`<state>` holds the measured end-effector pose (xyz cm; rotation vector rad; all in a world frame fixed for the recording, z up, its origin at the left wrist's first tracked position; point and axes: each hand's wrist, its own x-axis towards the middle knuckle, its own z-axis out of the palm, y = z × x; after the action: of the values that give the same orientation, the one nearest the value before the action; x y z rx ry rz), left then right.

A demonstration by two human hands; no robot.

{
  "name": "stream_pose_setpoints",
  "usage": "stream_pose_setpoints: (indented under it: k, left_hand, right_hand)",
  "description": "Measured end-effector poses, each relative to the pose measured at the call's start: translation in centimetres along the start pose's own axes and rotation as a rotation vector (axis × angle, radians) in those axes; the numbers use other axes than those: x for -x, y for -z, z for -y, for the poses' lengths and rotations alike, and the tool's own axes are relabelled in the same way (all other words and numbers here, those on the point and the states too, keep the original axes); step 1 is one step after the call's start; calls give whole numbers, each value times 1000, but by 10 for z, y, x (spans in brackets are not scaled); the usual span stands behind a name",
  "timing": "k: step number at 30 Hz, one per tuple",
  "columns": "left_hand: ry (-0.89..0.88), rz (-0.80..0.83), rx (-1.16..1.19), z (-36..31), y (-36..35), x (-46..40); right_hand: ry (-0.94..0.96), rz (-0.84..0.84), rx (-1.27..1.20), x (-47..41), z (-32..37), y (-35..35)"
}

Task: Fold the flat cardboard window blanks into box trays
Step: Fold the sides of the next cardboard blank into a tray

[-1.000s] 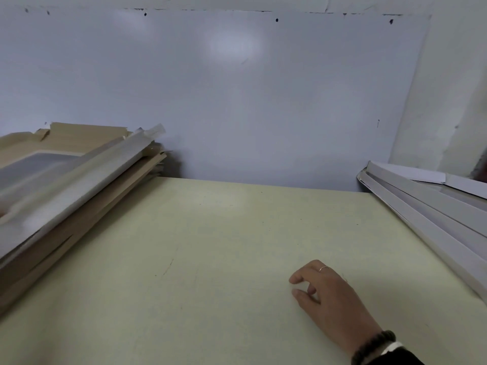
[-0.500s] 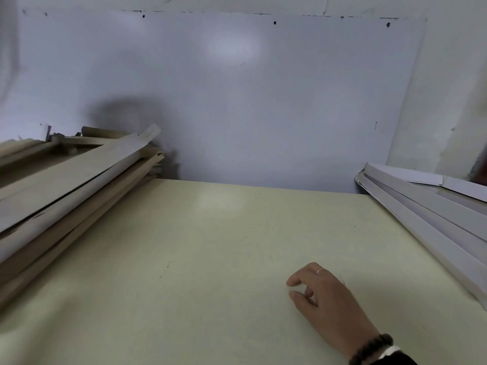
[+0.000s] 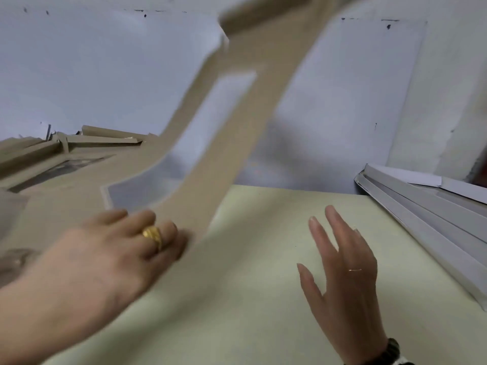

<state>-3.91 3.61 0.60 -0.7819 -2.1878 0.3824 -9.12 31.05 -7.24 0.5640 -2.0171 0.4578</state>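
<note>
Cardboard blank (image 3: 232,122) swings up over the counter's (image 3: 250,299) left edge, left hand (image 3: 110,248) pinching its near corner to drag it centre; right hand (image 3: 342,272) hovers, fingers spread, ready to catch.
</note>
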Motion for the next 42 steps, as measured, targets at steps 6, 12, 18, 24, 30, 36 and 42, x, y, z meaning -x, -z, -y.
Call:
stream_pose_setpoints:
  k: [6,12,18,24,30,36,42]
  left_hand:
    - [-139,90,37,-31,-23,16]
    - [-77,81,104,-37,-57,32]
    - [149,417,410,-40,-75,44]
    - [384,658,470,-31,-95,61]
    - [458,638,547,0,-104,94]
    - [613,385,837,30,-109,126]
    - [721,220,782,36,-115,135]
  right_hand:
    - [218,138,143,0,7,-4]
    - [187,606,77,16,-11,-10]
    - [166,729,-47,17,-12,-14]
    - [68,920,-45,22,-11,-17]
    - [-21,1043,32,29,-63,8]
    - [-325,930,-74,39,-106,46]
    - [-480,589,-94,44,-118,52]
